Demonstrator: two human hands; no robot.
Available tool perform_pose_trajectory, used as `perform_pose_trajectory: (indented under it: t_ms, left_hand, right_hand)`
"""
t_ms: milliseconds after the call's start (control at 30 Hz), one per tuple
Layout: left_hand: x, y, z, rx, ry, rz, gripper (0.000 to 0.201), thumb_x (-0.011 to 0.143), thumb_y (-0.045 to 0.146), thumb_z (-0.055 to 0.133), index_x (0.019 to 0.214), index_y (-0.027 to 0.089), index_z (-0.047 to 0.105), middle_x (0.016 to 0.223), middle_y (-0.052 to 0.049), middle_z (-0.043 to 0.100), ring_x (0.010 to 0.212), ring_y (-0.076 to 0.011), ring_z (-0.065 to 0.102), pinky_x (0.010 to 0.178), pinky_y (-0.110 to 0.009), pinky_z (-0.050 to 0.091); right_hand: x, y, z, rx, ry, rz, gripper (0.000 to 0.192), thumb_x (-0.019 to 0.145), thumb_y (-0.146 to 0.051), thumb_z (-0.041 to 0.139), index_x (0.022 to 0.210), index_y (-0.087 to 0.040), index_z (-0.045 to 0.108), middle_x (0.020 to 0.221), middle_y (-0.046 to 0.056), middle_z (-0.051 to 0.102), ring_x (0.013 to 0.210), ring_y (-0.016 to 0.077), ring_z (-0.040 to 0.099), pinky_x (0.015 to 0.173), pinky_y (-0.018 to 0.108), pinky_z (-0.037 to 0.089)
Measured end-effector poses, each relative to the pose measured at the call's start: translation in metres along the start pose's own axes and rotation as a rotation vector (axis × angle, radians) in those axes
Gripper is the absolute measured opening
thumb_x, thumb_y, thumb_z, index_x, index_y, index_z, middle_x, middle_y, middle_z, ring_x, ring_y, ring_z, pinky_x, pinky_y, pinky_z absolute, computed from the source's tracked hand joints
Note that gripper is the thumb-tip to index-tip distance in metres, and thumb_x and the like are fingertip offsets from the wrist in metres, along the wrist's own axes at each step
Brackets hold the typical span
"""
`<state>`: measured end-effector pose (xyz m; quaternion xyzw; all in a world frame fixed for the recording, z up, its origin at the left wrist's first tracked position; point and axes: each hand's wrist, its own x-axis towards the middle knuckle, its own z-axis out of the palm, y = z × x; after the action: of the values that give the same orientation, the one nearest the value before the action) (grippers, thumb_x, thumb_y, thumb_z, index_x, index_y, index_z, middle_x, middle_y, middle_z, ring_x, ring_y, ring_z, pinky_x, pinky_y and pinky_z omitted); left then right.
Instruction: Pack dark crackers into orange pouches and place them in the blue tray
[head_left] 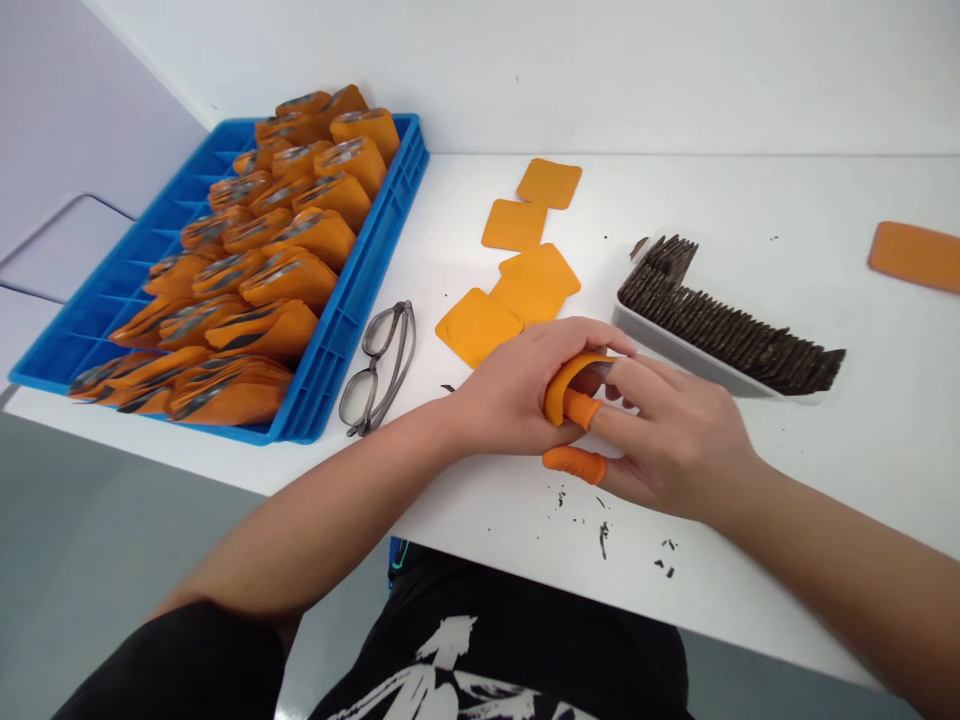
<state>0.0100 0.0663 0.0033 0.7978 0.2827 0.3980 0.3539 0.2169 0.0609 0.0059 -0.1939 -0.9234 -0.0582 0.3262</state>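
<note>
The orange pouch (570, 385) sits pinched between both hands just above the near part of the white worktop (825, 200), bent into a curve with its mouth facing the right hand. The left hand (517, 395) is clenched around it from the left, thumb over the top edge. The right hand (675, 435) presses in from the other side; its grip is on the pouch mouth, and two fingers wear orange finger cots (574, 463). Whether a dark piece is already inside I cannot tell.

To do this well, I judge the left hand should hold the pouch bowed open while the right fingers slide in straight, so the thin edge does not crumple.

Far to the left of the grip stands a blue tray (360, 300) packed with filled orange pouches. Just beyond the right hand lies a clear tray of dark flat pieces (735, 335). Beyond the left hand lie flat empty pouches (525, 285), and to its left a pair of grey glasses (379, 365). Dark crumbs (604, 535) speckle the worktop nearer the person than the hands.
</note>
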Motion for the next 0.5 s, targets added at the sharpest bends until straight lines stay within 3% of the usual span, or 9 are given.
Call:
perform_pose_trajectory:
  t_ms: [200,400,500]
  left_hand:
    - [0.000,0.003,0.000,-0.120,0.106,0.003,0.046,0.076,0.011,0.075,0.118,0.022,0.061,0.116,-0.007,0.072,0.106,-0.0202,0.071,0.094,-0.034,0.060]
    - [-0.001,0.009,0.005,-0.200,0.133,-0.004,0.049,0.070,0.002,0.071,0.115,0.022,0.064,0.113,-0.006,0.073,0.103,-0.0191,0.072,0.091,-0.031,0.062]
    - [-0.002,0.009,0.011,-0.283,0.202,-0.017,0.048,0.067,-0.001,0.066,0.110,0.021,0.066,0.103,-0.003,0.073,0.093,-0.0148,0.071,0.079,-0.024,0.061]
  right_hand:
    - [0.001,-0.001,0.002,-0.058,0.108,0.018,0.035,0.100,-0.050,0.069,0.095,-0.015,0.069,0.077,0.004,0.063,0.064,0.0149,0.048,0.052,0.030,0.033]
    - [0.005,-0.004,-0.001,-0.061,0.172,0.052,0.042,0.102,-0.054,0.065,0.080,-0.018,0.064,0.060,-0.003,0.050,0.056,0.0124,0.040,0.050,0.029,0.031]
    - [0.008,-0.005,-0.003,-0.070,0.176,0.088,0.049,0.103,-0.056,0.062,0.072,-0.018,0.058,0.054,-0.005,0.043,0.051,0.0101,0.034,0.046,0.028,0.028]
